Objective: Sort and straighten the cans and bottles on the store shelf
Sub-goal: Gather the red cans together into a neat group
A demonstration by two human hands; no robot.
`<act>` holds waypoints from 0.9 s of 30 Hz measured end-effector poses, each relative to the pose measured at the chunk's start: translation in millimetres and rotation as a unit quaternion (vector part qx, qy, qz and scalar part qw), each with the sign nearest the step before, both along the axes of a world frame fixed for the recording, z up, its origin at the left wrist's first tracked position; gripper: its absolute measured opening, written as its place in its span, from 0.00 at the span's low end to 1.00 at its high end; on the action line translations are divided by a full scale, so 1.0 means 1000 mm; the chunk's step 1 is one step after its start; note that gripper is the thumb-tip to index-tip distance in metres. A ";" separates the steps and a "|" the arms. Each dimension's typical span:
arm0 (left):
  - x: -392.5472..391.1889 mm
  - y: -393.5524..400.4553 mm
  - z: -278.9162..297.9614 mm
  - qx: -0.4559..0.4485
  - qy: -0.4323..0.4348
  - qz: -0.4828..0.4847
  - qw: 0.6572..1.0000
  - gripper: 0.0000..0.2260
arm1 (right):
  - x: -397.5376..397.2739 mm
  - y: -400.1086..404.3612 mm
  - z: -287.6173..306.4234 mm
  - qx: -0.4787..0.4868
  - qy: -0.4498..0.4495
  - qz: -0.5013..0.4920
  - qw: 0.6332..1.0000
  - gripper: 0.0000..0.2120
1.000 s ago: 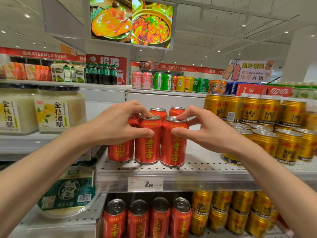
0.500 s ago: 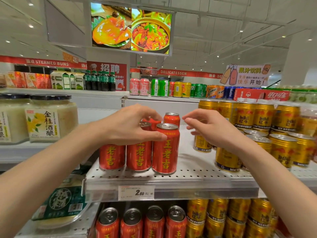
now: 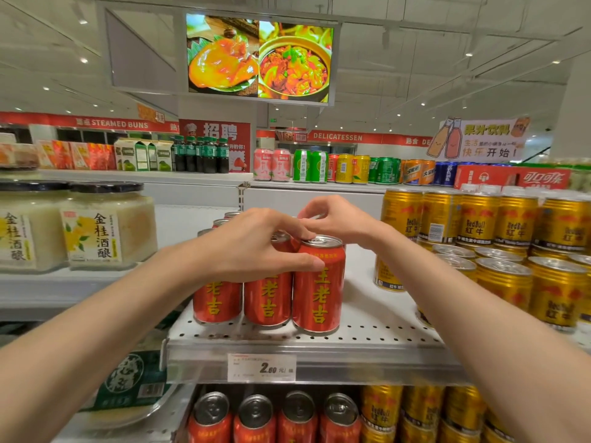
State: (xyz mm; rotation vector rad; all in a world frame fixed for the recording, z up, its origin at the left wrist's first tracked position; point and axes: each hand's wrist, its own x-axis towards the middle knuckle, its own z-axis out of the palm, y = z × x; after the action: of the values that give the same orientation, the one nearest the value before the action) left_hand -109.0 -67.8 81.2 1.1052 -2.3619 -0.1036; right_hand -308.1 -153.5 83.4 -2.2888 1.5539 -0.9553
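Three red cans with yellow characters stand in a front row on the perforated metal shelf (image 3: 367,335): a left can (image 3: 217,302), a middle can (image 3: 267,298) and a right can (image 3: 319,289). More red cans (image 3: 224,219) stand behind them, mostly hidden. My left hand (image 3: 256,247) curls over the top of the middle can, and its thumb lies against the right can. My right hand (image 3: 335,219) reaches behind the front row, and its curled fingers pinch the top of a rear red can (image 3: 315,216).
Gold Red Bull cans (image 3: 505,282) are stacked to the right, one lone gold can (image 3: 385,278) nearer the red ones. Rice-wine jars (image 3: 105,225) stand on the left. A price tag (image 3: 261,367) marks the shelf edge. Below it are more red cans (image 3: 256,417).
My right hand let go of the front right can and moved back and left onto a rear red can. My left hand stayed on the middle can. The view shifted slightly.
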 end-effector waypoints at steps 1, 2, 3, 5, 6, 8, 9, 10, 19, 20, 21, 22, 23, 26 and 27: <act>0.000 0.000 0.000 0.001 -0.001 0.001 1.000 0.26 | 0.002 -0.003 -0.001 0.010 -0.011 0.005 1.000 0.17; 0.000 0.000 0.000 0.001 -0.003 0.000 1.000 0.26 | 0.003 -0.006 -0.002 0.022 -0.027 0.012 0.999 0.17; -0.001 0.000 0.000 0.000 -0.004 -0.001 1.000 0.26 | 0.003 -0.008 -0.004 0.032 -0.046 0.019 0.998 0.17; -0.002 0.001 0.000 -0.002 -0.004 -0.004 1.000 0.25 | 0.000 -0.008 -0.006 0.041 -0.071 0.025 0.996 0.16; -0.002 0.001 0.000 -0.001 -0.003 -0.005 1.000 0.25 | -0.002 -0.007 -0.006 0.043 -0.074 0.023 0.996 0.16; -0.003 0.001 -0.001 0.000 0.000 -0.006 1.000 0.25 | -0.008 0.000 -0.002 0.046 -0.074 0.010 0.996 0.16; -0.004 0.001 -0.002 0.000 0.001 -0.006 1.000 0.25 | -0.012 0.004 0.000 0.048 -0.074 0.002 0.996 0.16; -0.004 0.000 -0.002 0.001 0.002 -0.006 1.000 0.25 | -0.017 0.008 0.002 0.051 -0.076 -0.003 0.996 0.16; -0.004 0.000 -0.001 0.024 0.008 -0.015 1.000 0.25 | -0.059 0.081 0.022 0.048 -0.023 -0.050 0.997 0.16; -0.004 0.000 -0.001 0.023 0.008 -0.014 1.000 0.25 | -0.062 0.087 0.022 0.053 -0.015 -0.046 0.997 0.16; -0.003 -0.001 -0.002 0.021 0.009 -0.016 1.000 0.25 | -0.065 0.093 0.021 0.060 -0.009 -0.041 0.997 0.17; -0.003 -0.001 -0.002 0.020 0.009 -0.017 1.000 0.25 | -0.068 0.098 0.020 0.068 -0.004 -0.036 0.997 0.17; -0.003 -0.001 -0.002 0.019 0.010 -0.018 1.000 0.26 | -0.070 0.102 0.018 0.079 0.000 -0.029 0.996 0.17; -0.003 -0.001 -0.003 0.015 0.013 -0.014 1.000 0.28 | -0.074 0.112 0.013 0.094 0.008 -0.006 0.996 0.15; -0.002 -0.001 -0.004 0.012 0.012 -0.012 1.000 0.28 | -0.075 0.114 0.012 0.092 0.008 0.003 0.996 0.14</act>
State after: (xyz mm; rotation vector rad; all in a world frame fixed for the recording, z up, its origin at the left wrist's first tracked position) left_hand -111.3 -68.6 77.7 1.0798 -2.3589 -0.1528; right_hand -383.6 -39.2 95.4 -2.1779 1.5693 -0.7601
